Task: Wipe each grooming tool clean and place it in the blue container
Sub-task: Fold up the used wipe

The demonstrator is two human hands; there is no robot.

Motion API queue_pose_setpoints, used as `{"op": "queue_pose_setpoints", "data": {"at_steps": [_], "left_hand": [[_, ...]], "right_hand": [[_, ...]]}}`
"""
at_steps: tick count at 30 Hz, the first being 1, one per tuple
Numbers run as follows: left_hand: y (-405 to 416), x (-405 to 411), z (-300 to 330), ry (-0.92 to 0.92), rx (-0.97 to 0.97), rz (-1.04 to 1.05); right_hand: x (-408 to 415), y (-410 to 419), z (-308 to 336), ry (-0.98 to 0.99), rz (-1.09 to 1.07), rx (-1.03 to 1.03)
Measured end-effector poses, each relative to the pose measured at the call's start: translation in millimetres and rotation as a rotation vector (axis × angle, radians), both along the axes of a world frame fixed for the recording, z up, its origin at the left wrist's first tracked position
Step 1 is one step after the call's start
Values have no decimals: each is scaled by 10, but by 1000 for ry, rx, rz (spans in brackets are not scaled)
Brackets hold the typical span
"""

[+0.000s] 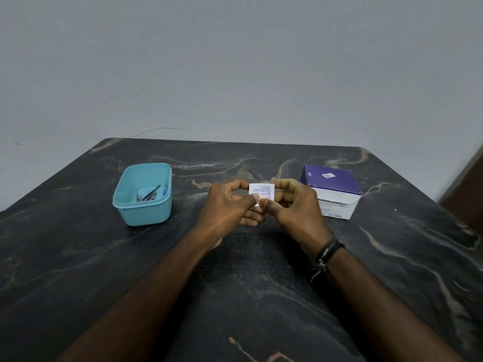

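A small white alcohol-swab sachet (262, 192) with printed text is held above the middle of the table. My left hand (230, 207) pinches its left side and my right hand (295, 205) pinches its right side, thumbs meeting at the lower edge. The blue container (142, 212) stands to the left of my hands, with metal grooming tools (149, 195) lying inside it. No other tool shows on the table.
A purple and white box of alcohol swabs (332, 193) sits to the right, just behind my right hand. The dark marbled table (248, 296) stands against a grey wall. A black bracelet is on my right wrist.
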State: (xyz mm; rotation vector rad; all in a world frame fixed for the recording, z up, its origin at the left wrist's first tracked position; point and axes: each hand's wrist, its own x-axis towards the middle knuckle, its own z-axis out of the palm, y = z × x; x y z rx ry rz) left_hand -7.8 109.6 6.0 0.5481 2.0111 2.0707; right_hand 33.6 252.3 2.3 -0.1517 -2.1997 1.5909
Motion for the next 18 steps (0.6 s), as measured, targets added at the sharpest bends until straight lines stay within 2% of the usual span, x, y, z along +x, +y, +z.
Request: {"op": "queue_pose_setpoints", "data": {"at_steps": [3, 9, 18], "left_hand": [[-25, -6, 3, 24, -7, -14], [-56, -30, 21, -31, 94, -49], [-69, -34, 20, -67, 181, -110]], "right_hand": [[24, -8, 3, 26, 62, -31], [58, 7, 70, 11, 130, -215], [84, 20, 118, 16, 180, -255]]}}
